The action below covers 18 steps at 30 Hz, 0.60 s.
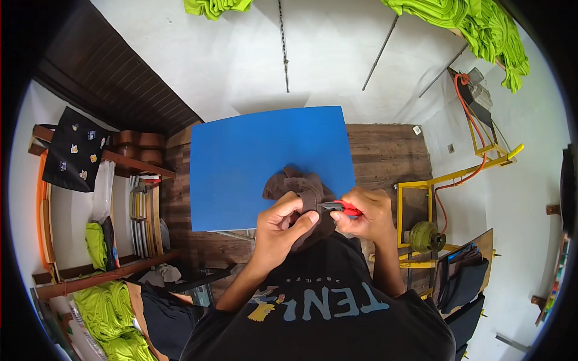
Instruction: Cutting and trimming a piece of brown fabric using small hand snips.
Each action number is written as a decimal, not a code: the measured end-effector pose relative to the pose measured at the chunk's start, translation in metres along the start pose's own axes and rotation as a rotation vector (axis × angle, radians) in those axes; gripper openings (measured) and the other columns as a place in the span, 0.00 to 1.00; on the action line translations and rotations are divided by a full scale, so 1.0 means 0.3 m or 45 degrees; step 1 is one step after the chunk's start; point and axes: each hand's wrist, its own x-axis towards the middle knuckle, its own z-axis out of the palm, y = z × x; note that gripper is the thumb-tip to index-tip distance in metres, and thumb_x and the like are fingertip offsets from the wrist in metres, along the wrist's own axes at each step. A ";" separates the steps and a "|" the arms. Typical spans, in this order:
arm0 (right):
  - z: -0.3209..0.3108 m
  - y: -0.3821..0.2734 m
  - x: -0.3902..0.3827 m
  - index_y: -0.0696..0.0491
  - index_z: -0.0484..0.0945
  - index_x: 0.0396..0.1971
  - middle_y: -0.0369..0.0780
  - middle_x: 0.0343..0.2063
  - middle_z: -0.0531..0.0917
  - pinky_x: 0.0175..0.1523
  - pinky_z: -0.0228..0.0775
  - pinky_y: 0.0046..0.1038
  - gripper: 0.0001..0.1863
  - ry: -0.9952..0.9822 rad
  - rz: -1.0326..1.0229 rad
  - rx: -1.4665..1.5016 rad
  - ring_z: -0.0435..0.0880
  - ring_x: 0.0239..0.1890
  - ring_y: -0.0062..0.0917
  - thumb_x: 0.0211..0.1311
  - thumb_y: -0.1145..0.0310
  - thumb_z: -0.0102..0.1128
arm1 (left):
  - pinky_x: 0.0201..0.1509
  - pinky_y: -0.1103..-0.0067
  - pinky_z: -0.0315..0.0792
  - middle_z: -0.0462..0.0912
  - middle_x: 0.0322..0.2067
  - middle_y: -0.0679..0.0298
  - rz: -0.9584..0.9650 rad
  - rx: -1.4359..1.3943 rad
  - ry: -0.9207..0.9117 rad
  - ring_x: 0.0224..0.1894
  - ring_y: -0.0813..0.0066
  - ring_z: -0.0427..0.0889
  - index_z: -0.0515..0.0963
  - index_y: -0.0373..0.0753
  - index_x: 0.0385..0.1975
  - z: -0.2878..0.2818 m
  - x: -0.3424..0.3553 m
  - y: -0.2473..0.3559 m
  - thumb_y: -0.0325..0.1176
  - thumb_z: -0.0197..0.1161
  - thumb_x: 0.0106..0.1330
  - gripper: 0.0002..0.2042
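Note:
My left hand (283,225) pinches a folded band of dark brown cloth (289,183), which hangs from my fingers in front of my body and overlaps the blue tabletop (241,150). My right hand (370,213) grips small red-handled snips (344,207), their metal blades pointing left against the cloth, just beside my left thumb. The cloth bunches above and below my hands, and part of it is hidden behind them.
Wooden shelves (147,156) with books and fabrics line the left wall. Bright green fabric stacks (105,310) lie at lower left and along the top. A yellow metal frame (430,180) with a hose and gas cylinder (427,237) stands right, beside dark cloth piles (460,274).

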 end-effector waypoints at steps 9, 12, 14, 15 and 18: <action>0.001 -0.020 -0.004 0.55 0.75 0.23 0.38 0.14 0.71 0.19 0.62 0.27 0.20 -0.008 -0.022 0.014 0.72 0.13 0.28 0.47 0.57 0.75 | 0.39 0.85 0.67 0.73 0.31 0.70 0.020 -0.030 0.044 0.36 0.86 0.71 0.78 0.28 0.37 -0.007 -0.012 -0.007 0.17 0.64 0.64 0.05; 0.007 -0.025 -0.004 0.55 0.75 0.24 0.38 0.14 0.72 0.19 0.63 0.27 0.19 -0.005 -0.036 0.018 0.72 0.13 0.27 0.47 0.58 0.76 | 0.42 0.85 0.70 0.75 0.32 0.69 -0.032 -0.109 0.090 0.39 0.86 0.74 0.77 0.30 0.39 -0.001 -0.025 -0.003 0.15 0.65 0.63 0.07; 0.011 -0.028 -0.004 0.55 0.76 0.24 0.37 0.15 0.73 0.19 0.63 0.27 0.19 -0.004 -0.027 0.023 0.73 0.14 0.27 0.47 0.58 0.76 | 0.43 0.84 0.72 0.76 0.34 0.68 0.021 -0.103 0.098 0.41 0.85 0.76 0.75 0.32 0.42 -0.001 -0.024 -0.003 0.15 0.65 0.63 0.11; 0.012 -0.030 -0.003 0.55 0.76 0.24 0.37 0.15 0.73 0.19 0.64 0.27 0.18 0.003 -0.028 0.029 0.73 0.14 0.27 0.47 0.58 0.76 | 0.43 0.84 0.73 0.76 0.34 0.68 0.053 -0.106 0.099 0.40 0.85 0.76 0.74 0.33 0.44 0.001 -0.024 -0.005 0.15 0.65 0.62 0.13; 0.010 -0.038 0.001 0.56 0.77 0.25 0.37 0.16 0.74 0.20 0.64 0.27 0.17 -0.016 0.003 0.033 0.73 0.14 0.27 0.47 0.59 0.76 | 0.41 0.85 0.73 0.75 0.34 0.68 0.114 -0.117 0.115 0.39 0.84 0.76 0.70 0.35 0.50 0.003 -0.019 -0.010 0.14 0.65 0.61 0.19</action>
